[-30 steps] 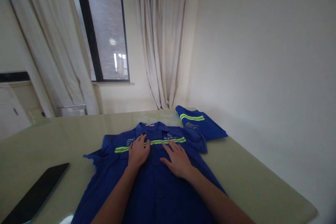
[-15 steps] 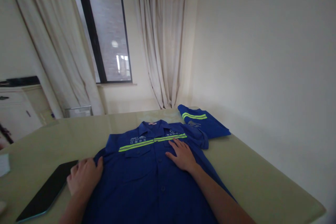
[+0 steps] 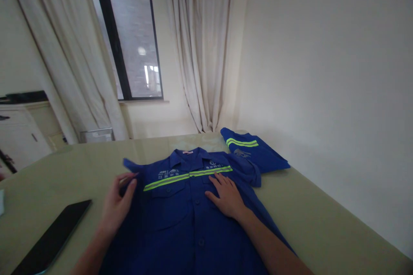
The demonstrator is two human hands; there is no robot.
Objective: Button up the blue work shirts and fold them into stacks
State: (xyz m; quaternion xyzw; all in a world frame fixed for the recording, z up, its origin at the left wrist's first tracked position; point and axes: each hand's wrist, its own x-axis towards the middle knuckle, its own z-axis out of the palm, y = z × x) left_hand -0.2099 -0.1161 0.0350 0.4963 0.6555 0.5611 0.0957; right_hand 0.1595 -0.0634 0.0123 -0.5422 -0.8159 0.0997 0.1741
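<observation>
A dark blue shirt with a yellow-green reflective stripe and white print lies front up, its collar toward the far side of the table. My left hand is at the shirt's left sleeve, fingers curled with thumb and fingertips close together on the fabric; the sleeve's end sticks up a little beyond them. My right hand lies flat on the shirt's right chest, just below the stripe, fingers spread.
A folded blue garment with a similar stripe lies behind on the right. A dark flat device rests at the left on the pale green table. Wall, curtains and a window stand beyond.
My left hand has moved up and right from beside the dark device, and the left sleeve is now lifted and spread outward. My right hand has stayed on the chest.
</observation>
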